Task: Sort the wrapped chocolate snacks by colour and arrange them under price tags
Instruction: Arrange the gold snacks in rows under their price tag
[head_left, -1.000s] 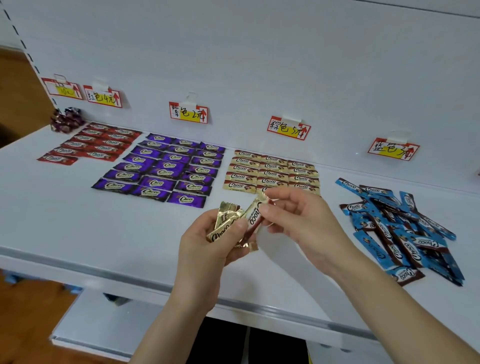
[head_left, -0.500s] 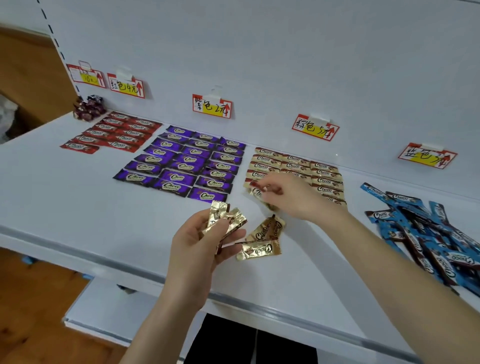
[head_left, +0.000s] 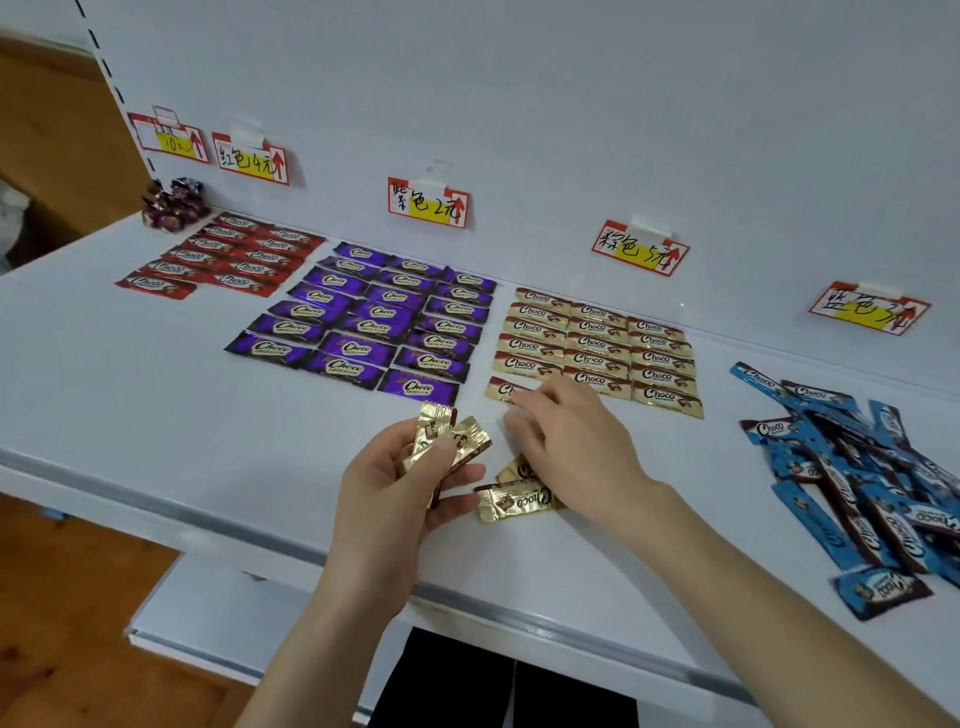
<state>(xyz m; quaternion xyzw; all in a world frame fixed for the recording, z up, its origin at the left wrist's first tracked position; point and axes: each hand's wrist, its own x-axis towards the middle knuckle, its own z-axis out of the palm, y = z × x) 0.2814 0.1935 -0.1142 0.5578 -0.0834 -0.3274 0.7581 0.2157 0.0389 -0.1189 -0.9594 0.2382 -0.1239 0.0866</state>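
Observation:
My left hand (head_left: 395, 483) grips a small bundle of gold-wrapped snacks (head_left: 447, 436) above the white shelf. My right hand (head_left: 576, 441) lies palm down with relaxed fingers, its fingertips at a single gold snack (head_left: 501, 388) that starts a new row in front of the gold grid (head_left: 597, 343). That grid sits below the gold price tag (head_left: 639, 249). One loose gold snack (head_left: 514, 501) lies by my right wrist, and another (head_left: 511, 470) is partly hidden under that hand.
Purple snacks (head_left: 374, 317) lie in rows under their tag (head_left: 428, 202), red ones (head_left: 228, 254) under theirs (head_left: 252, 158). An unsorted blue pile (head_left: 857, 467) lies right, below the blue tag (head_left: 867, 309). Dark twisted candies (head_left: 174, 202) sit far left. The shelf's front edge (head_left: 208, 525) runs close to me.
My right hand carried one gold snack from the bundle to the front of the gold grid, set it down and drew back a little. My left hand stayed put with its bundle.

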